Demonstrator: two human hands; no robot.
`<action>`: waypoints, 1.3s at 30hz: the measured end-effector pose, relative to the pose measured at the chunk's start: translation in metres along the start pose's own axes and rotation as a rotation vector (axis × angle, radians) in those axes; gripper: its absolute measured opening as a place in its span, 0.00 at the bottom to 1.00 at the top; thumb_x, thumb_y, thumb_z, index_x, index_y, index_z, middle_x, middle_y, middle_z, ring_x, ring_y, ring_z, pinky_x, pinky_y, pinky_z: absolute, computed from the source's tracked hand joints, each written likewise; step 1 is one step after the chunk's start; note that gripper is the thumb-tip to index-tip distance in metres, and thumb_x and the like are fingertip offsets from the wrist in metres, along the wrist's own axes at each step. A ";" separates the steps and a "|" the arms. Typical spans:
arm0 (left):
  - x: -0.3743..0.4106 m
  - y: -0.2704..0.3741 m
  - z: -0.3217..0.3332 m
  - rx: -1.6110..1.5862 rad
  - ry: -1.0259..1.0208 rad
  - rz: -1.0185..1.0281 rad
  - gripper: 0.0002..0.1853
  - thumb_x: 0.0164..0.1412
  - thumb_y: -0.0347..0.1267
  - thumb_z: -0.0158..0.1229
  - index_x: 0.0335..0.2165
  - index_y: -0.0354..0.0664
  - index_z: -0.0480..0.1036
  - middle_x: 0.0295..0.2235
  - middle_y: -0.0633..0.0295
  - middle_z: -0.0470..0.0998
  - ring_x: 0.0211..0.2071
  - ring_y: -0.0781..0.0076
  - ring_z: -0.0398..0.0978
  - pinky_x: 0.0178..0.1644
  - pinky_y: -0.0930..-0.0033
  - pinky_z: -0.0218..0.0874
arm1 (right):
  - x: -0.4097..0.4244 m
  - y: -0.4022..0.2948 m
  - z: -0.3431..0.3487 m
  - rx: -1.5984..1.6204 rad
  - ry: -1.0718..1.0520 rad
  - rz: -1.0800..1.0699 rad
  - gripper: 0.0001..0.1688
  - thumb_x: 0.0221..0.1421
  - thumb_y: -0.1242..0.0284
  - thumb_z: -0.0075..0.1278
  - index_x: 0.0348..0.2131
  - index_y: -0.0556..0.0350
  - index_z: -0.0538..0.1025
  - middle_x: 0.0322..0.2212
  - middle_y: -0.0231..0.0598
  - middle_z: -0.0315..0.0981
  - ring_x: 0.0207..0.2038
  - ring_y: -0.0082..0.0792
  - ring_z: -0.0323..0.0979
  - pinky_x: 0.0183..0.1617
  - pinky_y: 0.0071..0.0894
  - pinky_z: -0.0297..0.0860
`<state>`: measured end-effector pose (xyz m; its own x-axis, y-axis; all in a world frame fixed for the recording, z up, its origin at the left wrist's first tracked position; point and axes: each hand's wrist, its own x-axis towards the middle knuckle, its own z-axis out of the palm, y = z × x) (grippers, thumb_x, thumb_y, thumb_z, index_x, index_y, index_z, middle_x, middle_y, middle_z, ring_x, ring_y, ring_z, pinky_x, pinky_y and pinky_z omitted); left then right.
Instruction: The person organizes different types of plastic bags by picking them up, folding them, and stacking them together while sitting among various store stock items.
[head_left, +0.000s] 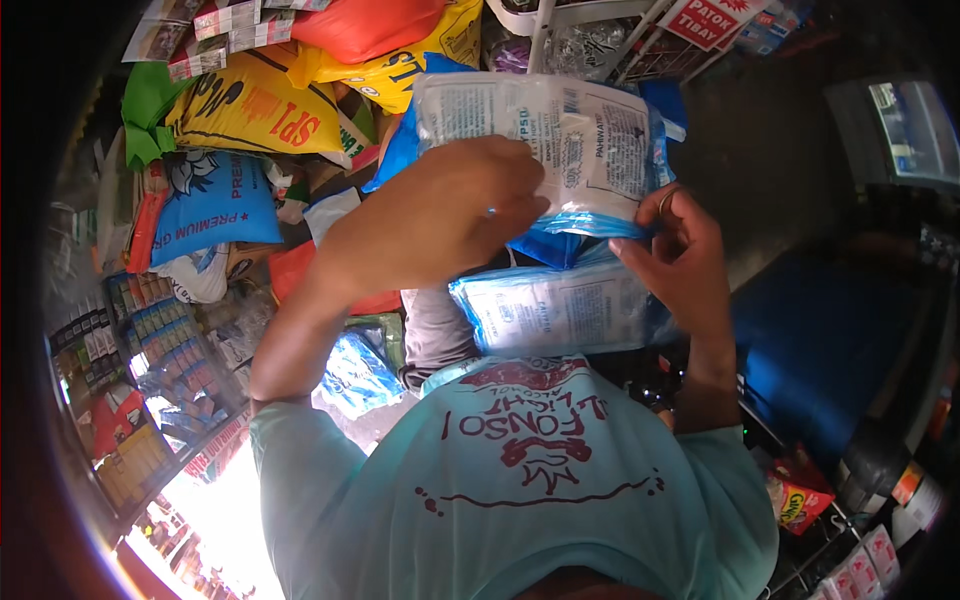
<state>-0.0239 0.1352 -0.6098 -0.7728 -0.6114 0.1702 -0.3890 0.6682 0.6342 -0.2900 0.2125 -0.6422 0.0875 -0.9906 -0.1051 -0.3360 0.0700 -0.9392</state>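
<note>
A clear plastic pack of printed bags (592, 142) with a blue lower edge lies before me, its writing facing up. My left hand (487, 195) is curled over its near edge, fingers bent, with the blue plastic showing in the gap by the thumb. At the near right corner, my right hand (679, 247) pinches the blue plastic edge between thumb and index finger; a ring is on one finger. Nearer my body, a second similar pack (562, 307) rests over my lap, below the first one. Blue plastic (551, 247) shows between the two packs.
Filled yellow sacks (255, 105) and a blue sack (217, 199) are piled at the left. Below them stands a rack of small packets (169, 337). A white wire rack (577, 11) is at the top, a red-and-yellow packet (799, 495) at the lower right.
</note>
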 end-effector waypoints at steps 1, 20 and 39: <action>-0.002 -0.004 -0.010 -0.092 -0.009 -0.004 0.10 0.55 0.25 0.61 0.24 0.34 0.67 0.26 0.51 0.68 0.29 0.52 0.70 0.33 0.54 0.59 | 0.000 0.000 -0.002 0.018 -0.039 -0.008 0.13 0.49 0.82 0.60 0.35 0.58 0.73 0.26 0.24 0.72 0.19 0.06 0.54 0.22 0.12 0.52; -0.056 -0.016 0.029 0.251 0.454 0.217 0.14 0.47 0.22 0.65 0.17 0.42 0.65 0.20 0.62 0.69 0.19 0.65 0.70 0.22 0.65 0.64 | 0.059 -0.030 0.042 -0.443 -0.013 -0.098 0.28 0.56 0.62 0.63 0.47 0.65 0.75 0.33 0.41 0.83 0.36 0.31 0.80 0.41 0.35 0.74; -0.253 -0.076 0.063 -0.946 0.875 -0.901 0.23 0.70 0.46 0.47 0.23 0.43 0.65 0.19 0.74 0.63 0.21 0.83 0.57 0.26 0.74 0.53 | 0.071 0.006 0.035 0.416 0.166 0.118 0.28 0.59 0.72 0.59 0.55 0.67 0.70 0.48 0.45 0.75 0.48 0.34 0.75 0.53 0.32 0.72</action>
<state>0.1699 0.2661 -0.7485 0.1805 -0.9173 -0.3551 0.1582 -0.3292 0.9309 -0.2528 0.1470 -0.6667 -0.0913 -0.9761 -0.1974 0.0736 0.1911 -0.9788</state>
